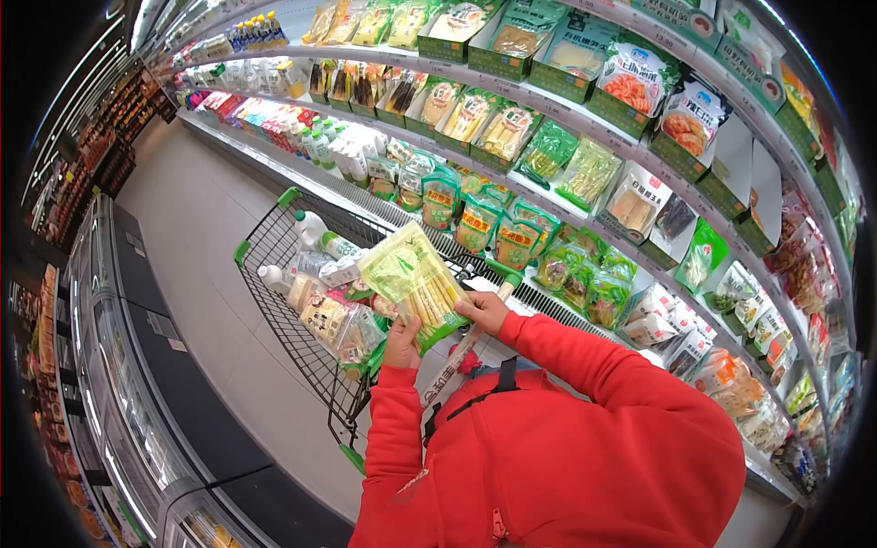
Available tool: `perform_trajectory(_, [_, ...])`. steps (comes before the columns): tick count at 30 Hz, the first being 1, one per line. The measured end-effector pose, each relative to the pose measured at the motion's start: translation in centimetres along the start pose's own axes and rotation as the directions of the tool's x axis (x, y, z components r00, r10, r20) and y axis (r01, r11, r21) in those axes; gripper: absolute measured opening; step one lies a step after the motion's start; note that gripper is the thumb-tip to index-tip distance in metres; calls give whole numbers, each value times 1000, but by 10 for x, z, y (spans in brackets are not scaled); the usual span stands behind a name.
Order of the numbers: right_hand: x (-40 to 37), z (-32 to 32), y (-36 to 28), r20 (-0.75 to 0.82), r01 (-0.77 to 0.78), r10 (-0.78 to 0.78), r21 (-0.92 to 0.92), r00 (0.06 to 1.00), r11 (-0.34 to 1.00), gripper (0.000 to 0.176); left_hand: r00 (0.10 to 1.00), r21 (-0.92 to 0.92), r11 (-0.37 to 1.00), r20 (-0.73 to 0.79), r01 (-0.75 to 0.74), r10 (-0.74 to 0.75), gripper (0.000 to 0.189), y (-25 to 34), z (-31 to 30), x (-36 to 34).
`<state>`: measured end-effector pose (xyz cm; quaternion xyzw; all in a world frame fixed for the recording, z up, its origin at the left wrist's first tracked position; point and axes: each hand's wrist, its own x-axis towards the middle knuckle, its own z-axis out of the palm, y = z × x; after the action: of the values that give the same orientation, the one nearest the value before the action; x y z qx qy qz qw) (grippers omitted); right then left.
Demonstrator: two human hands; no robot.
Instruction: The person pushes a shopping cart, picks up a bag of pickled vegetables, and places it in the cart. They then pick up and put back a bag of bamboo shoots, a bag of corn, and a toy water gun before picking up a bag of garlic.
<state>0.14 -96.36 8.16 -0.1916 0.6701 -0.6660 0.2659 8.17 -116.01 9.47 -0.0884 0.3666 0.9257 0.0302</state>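
Packet [416,279] was up over the cart [274,242], left hand [402,345] and right hand [482,310] both with a closed grip on its near end, face tilted up, guessing to read the label.

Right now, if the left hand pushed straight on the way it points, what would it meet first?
The left hand already grips the green-and-yellow packet, so that comes first. Past it, the line seems to run into the bagged goods in the shopping cart, though depth is unclear.
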Motion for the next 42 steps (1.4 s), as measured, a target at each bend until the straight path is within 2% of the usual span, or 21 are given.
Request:
perform_trajectory(4, [-1, 0, -3, -3, 0, 0, 0, 1000, 1000, 35, 1000, 24, 999, -6, -21, 21, 40, -1, 1, 0])
perform_trajectory(7, [-4, 2, -8, -1, -20, 20, 11, 1000, 1000, 34, 999, 9, 1000, -26, -30, 30, 30, -1, 3, 0])
perform_trajectory(13, [-6, 2, -8, -16, -17, 17, 41, 1000, 999, 34, 998, -44, 998, -47, -48, 45, 34, 1, 10, 0])
perform_trajectory(16, [-8, 2, -11, -48, 0, -2, -56, 999, 998, 32, 1000, -36, 999, -19, -18, 18, 42, 1, 7, 1])
perform_trajectory(19, [-9, 5, -14, -62, -31, 23, -129, 998, 991, 31, 1000, -21, 1000, -21, -18, 18, 41, -3, -3, 4])
perform_trajectory(22, [-12, 7, -16, -85, 17, -29, -142, 996, 990, 31, 999, -27, 999, -42, -18, 16, 37, -1, 2, 4])
perform_trajectory(26, [-10, 8, -12, -101, -16, 4, -119, 995, 993, 29, 999, -52, 999, -40, -13, 11, 35, 4, 9, 1])
perform_trajectory(29, [-8, 9, -5, -123, 55, -77, -178, 989, 983, 28, 1000, -60, 998, -31, -8, 6, 35, 6, 5, 2])
perform_trajectory(34, [-7, 17, -16, -166, 81, -124, -245, 978, 966, 26, 999, -34, 999, -41, 19, -21, 37, 5, -3, 8])
perform_trajectory(35, [-4, 13, -6, -145, 25, -69, -287, 987, 958, 26, 999, -37, 999, -30, 31, -32, 38, 6, -2, 10])
perform_trajectory(37, [-3, 15, -15, -156, 123, -190, -361, 969, 924, 26, 999, -36, 998, -12, 50, -51, 39, 11, -1, 11])
perform_trajectory(40, [5, 13, -9, -137, 174, -240, -373, 961, 911, 28, 1000, -58, 998, 17, 23, -22, 36, 20, 11, 11])
perform_trajectory(42, [8, 14, -7, -144, 196, -269, -387, 952, 901, 30, 999, 3, 1000, 29, -15, 15, 39, 17, 9, 13])
